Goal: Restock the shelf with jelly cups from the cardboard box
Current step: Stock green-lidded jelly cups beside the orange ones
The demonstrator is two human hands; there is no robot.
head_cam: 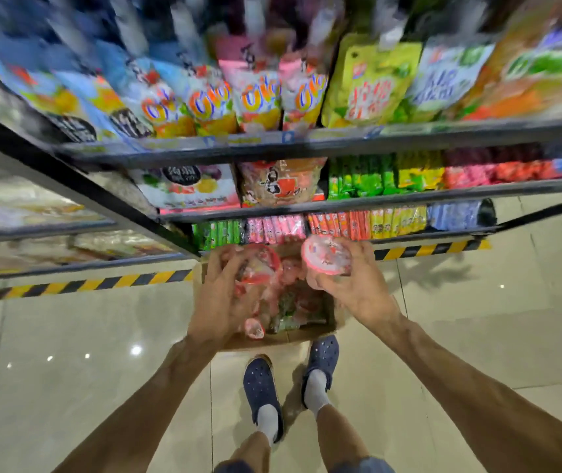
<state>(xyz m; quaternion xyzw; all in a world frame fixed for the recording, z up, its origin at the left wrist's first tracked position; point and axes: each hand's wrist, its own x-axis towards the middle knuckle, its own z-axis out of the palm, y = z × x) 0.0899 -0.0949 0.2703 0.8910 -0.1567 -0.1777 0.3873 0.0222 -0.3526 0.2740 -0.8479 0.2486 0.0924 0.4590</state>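
Observation:
A cardboard box [307, 336] stands on the floor in front of my feet, holding several pink and red jelly cups [293, 295]. My left hand [221, 295] grips a red-rimmed jelly cup [262, 264] over the box's left side. My right hand [354, 285] holds another pink-lidded jelly cup [327, 256] above the box's right side, lid facing up. A small cup [255, 327] lies near the box's front wall. The shelf [341, 203] rises just beyond the box, its rows packed with snack packets.
Black shelf rails [307, 145] carry jelly pouches above and green, pink and orange packets below. Yellow-black hazard tape [102, 283] lines the base. My two blue clogs [261, 387] stand on glossy beige tiles behind the box. A second shelving unit [33, 213] stands to the left.

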